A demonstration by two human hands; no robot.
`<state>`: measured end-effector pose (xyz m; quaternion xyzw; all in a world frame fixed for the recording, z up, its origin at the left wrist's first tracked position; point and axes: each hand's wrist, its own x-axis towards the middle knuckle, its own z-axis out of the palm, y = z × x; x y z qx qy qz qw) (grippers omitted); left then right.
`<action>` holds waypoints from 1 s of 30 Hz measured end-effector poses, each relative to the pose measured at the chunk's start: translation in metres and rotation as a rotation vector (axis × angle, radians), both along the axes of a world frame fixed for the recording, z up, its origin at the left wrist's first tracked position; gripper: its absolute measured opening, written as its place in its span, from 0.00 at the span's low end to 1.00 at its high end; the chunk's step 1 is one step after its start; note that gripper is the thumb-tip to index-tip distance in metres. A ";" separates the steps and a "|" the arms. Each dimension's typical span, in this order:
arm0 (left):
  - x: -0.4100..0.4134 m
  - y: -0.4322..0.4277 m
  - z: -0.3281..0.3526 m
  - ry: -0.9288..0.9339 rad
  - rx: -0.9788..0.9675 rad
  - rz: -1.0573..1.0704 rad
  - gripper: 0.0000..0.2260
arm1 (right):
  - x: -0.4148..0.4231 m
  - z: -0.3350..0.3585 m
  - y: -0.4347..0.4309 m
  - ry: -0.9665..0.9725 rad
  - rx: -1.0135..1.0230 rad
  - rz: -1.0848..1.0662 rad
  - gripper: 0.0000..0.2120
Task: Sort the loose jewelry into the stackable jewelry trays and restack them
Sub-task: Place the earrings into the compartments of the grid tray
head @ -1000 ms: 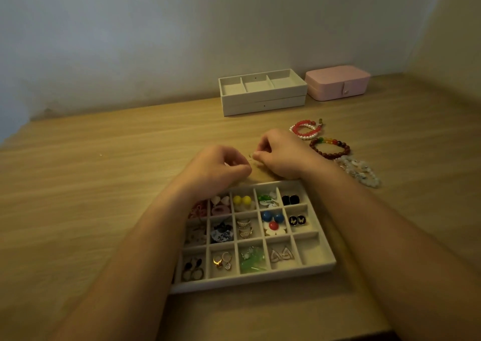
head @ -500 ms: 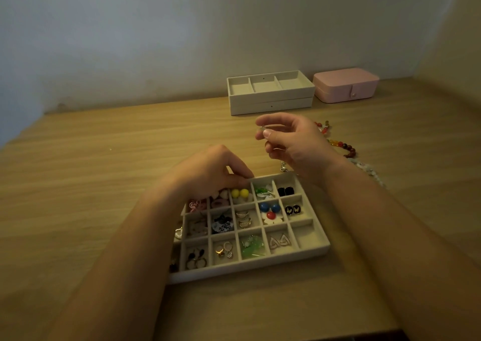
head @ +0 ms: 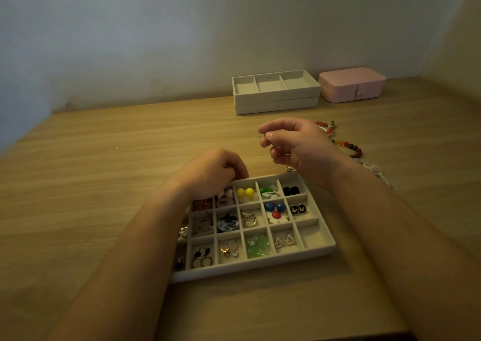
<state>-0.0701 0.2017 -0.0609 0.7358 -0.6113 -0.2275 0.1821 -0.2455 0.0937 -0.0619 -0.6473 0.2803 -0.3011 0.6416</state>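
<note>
A beige compartment tray (head: 321,251) lies on the wooden table in front of me, most cells holding earrings and rings. My right hand (head: 294,145) hovers above the table beyond the tray's far edge, pinching a small hooked earring (head: 263,136) between thumb and fingers. My left hand (head: 213,171) rests curled over the tray's far left cells; I cannot see whether it holds anything. Loose beaded bracelets (head: 348,146) lie to the right, partly hidden by my right hand.
Two stacked beige trays (head: 276,101) stand at the back by the wall, the top one with three long compartments. A shut pink jewelry box (head: 351,84) sits to their right. A small silver piece (head: 288,169) lies just beyond the near tray.
My right hand has lifted off the table with the small earring and stays raised. My left hand has dropped back onto the tray's far left cells.
</note>
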 end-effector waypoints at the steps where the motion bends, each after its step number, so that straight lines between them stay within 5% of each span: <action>1: 0.001 0.000 0.000 -0.008 -0.012 0.024 0.15 | 0.000 0.000 0.000 0.004 -0.003 0.001 0.07; 5: -0.003 0.000 0.001 0.055 -0.249 0.049 0.09 | -0.004 0.002 0.000 0.020 -0.039 0.063 0.08; 9: -0.013 0.003 0.006 0.309 -0.448 0.050 0.11 | -0.005 0.003 0.002 0.007 -0.053 0.112 0.12; 18: -0.020 0.006 0.007 0.553 -0.492 0.104 0.06 | -0.006 0.002 0.002 -0.061 -0.067 0.166 0.07; 24: -0.017 0.009 0.007 0.635 -0.479 0.097 0.13 | -0.007 0.002 0.000 -0.052 -0.051 0.188 0.08; 30: -0.016 0.010 0.007 0.675 -0.494 0.124 0.05 | -0.006 0.001 0.000 -0.034 -0.042 0.180 0.06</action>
